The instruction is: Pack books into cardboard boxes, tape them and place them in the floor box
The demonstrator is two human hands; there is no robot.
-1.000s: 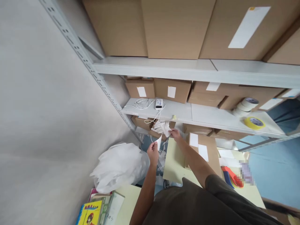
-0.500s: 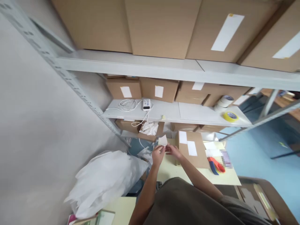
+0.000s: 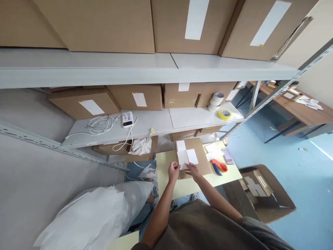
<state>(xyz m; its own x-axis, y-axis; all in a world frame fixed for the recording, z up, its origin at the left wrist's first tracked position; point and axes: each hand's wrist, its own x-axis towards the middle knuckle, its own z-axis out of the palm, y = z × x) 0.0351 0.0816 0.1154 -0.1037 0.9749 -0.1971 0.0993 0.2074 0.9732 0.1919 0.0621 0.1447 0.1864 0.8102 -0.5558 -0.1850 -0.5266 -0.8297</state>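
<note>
Between my two hands is a white paper label (image 3: 182,158), over the top of a cardboard box (image 3: 201,152) that lies on the pale yellow table (image 3: 166,187). My left hand (image 3: 173,171) pinches the label's lower left corner. The fingers of my right hand (image 3: 193,170) are on its lower right edge. Two other white labels show on the box, one at its upper left (image 3: 181,145) and one near the middle (image 3: 192,156). Whether the held label touches the box cannot be made out.
Red and blue tape dispensers (image 3: 219,167) and papers lie on the table's right. Shelves (image 3: 187,116) ahead hold boxes, tape rolls (image 3: 224,114) and a white power strip (image 3: 127,119). A white bag (image 3: 96,215) is at left, an open carton (image 3: 267,194) at right.
The view has swung to the right. Both hands and the label have moved from beside the box, left of it, to over its top.
</note>
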